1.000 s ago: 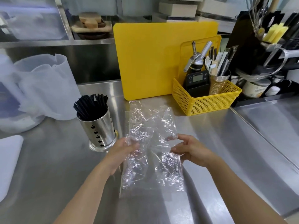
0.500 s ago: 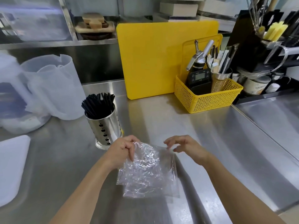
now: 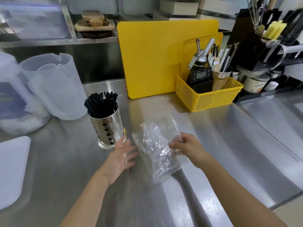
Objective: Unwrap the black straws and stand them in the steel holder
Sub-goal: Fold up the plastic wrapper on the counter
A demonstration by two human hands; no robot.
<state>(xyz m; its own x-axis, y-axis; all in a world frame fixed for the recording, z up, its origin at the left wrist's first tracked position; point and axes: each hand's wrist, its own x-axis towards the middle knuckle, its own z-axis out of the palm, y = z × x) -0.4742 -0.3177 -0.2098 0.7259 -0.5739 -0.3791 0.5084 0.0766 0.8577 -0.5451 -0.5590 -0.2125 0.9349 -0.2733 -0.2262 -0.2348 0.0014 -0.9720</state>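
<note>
A bundle of black straws (image 3: 101,102) stands upright in the perforated steel holder (image 3: 109,126) on the steel counter (image 3: 213,145). To its right lies the clear plastic wrapper (image 3: 155,143), crumpled and empty. My right hand (image 3: 188,149) pinches the wrapper's right edge and holds it partly raised off the counter. My left hand (image 3: 122,156) is flat with its fingers spread, just below the holder's base and at the wrapper's left edge, holding nothing.
A yellow cutting board (image 3: 164,58) leans at the back, with a yellow basket (image 3: 208,97) of tools to its right. Translucent plastic jugs (image 3: 55,86) stand at the left. A white board (image 3: 11,169) lies at the left edge. A dark rack (image 3: 270,46) fills the far right.
The wrapper went from stretched out flat to folded and crumpled. My left hand let go of it and opened; my right hand took hold of its right edge and lifted it.
</note>
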